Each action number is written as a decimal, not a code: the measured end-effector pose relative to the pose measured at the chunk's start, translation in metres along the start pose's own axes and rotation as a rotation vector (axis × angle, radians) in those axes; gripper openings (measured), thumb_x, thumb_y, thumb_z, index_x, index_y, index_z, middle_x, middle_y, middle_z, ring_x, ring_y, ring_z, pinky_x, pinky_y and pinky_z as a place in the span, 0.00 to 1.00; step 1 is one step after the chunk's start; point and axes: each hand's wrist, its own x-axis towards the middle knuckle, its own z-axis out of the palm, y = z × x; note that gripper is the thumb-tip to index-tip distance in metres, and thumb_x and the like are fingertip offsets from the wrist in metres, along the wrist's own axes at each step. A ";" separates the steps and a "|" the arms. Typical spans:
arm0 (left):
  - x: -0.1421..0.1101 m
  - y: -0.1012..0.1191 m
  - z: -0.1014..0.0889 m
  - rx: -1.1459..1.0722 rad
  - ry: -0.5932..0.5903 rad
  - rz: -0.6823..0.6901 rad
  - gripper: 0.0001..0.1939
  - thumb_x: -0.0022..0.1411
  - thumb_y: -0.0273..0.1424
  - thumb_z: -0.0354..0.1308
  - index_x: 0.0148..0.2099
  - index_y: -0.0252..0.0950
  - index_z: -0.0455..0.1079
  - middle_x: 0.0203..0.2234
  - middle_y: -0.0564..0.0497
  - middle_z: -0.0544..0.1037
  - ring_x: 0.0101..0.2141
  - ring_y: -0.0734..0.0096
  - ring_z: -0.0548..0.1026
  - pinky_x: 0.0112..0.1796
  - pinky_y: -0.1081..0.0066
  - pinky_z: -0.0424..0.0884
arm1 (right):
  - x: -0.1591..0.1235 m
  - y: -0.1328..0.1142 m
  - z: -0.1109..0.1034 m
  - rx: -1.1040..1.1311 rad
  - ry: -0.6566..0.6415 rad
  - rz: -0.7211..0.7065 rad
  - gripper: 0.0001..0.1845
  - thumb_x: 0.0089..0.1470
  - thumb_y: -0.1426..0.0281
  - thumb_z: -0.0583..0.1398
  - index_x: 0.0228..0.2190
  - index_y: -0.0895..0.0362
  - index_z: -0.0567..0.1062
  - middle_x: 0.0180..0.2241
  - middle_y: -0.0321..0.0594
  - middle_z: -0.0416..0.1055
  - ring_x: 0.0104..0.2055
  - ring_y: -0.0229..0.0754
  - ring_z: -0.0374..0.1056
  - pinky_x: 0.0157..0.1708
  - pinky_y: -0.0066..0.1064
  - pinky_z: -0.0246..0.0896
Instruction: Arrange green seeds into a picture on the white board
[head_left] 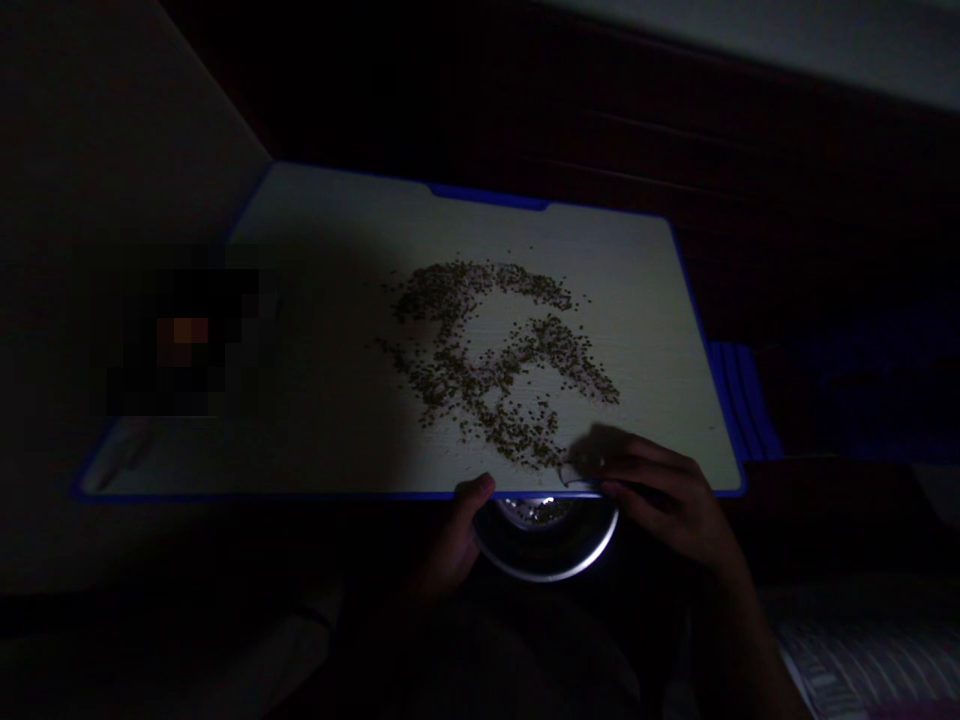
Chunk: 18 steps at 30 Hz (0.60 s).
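Note:
Many small dark green-brown seeds or beans (442, 375) lie in curved, swept bands on a pale blue-edged tabletop (315, 400). Below its near edge sits a shiny metal bowl (551, 572), with some of the seeds inside. My left hand (456, 545) is closed on the bowl's left side, its thumb up by the table edge. At the right of the bowl, my right hand (667, 495) is closed in a pinch low over the board, beside the nearest seeds. A thin curved edge shows at its fingertips, too dark to name.
A blurred-out patch (184, 340) covers something at the board's left end. Blue slatted plastic (742, 400) stands beyond the right edge. Striped cloth (877, 650) lies at the lower right. A pale wall (112, 130) rises at the left; the room is very dark.

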 end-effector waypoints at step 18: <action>0.000 -0.001 -0.001 -0.003 -0.042 0.014 0.22 0.48 0.44 0.79 0.40 0.36 0.83 0.37 0.46 0.89 0.52 0.42 0.83 0.61 0.50 0.71 | 0.001 0.001 -0.002 -0.003 -0.025 -0.062 0.08 0.64 0.69 0.66 0.43 0.49 0.85 0.34 0.38 0.81 0.36 0.43 0.78 0.33 0.34 0.76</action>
